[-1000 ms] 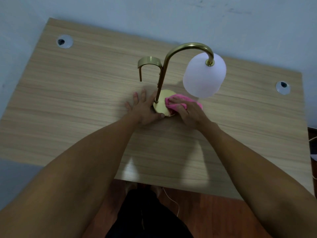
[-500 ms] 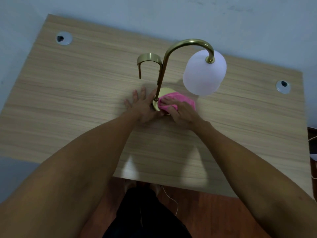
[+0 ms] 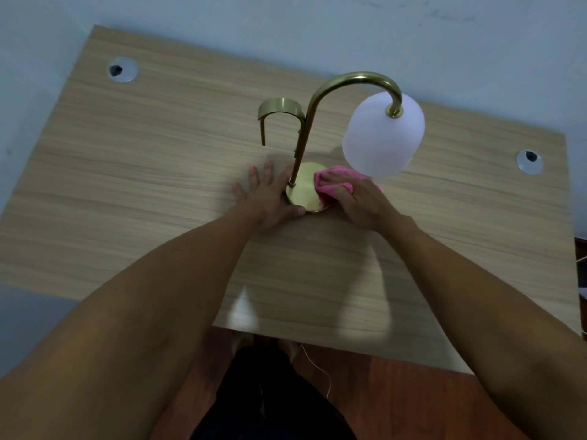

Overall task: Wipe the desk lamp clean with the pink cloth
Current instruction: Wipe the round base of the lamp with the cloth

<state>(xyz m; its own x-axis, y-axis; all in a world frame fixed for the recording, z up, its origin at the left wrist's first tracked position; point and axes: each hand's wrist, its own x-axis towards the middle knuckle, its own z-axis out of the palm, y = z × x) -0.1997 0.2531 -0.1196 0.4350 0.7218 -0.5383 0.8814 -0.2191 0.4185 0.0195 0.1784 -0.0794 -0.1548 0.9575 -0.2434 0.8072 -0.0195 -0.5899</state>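
A brass desk lamp stands mid-desk: a round base (image 3: 304, 191), a curved stem (image 3: 320, 100) and a frosted white shade (image 3: 382, 134) hanging on the right. My left hand (image 3: 270, 198) lies flat against the base's left edge, fingers spread, thumb along the front rim. My right hand (image 3: 359, 200) presses the pink cloth (image 3: 336, 182) onto the right side of the base, under the shade. Part of the cloth is hidden by my fingers and the shade.
The wooden desk (image 3: 158, 185) stands against a pale blue wall. Two grey cable grommets sit at the back left (image 3: 122, 69) and the right (image 3: 529, 161). A brass hook-shaped arm (image 3: 279, 112) rises behind the stem. A thin white cord (image 3: 317, 369) hangs below the front edge.
My right hand slid the pink cloth left toward the stem, then back right across the base. My left hand stayed against the base.
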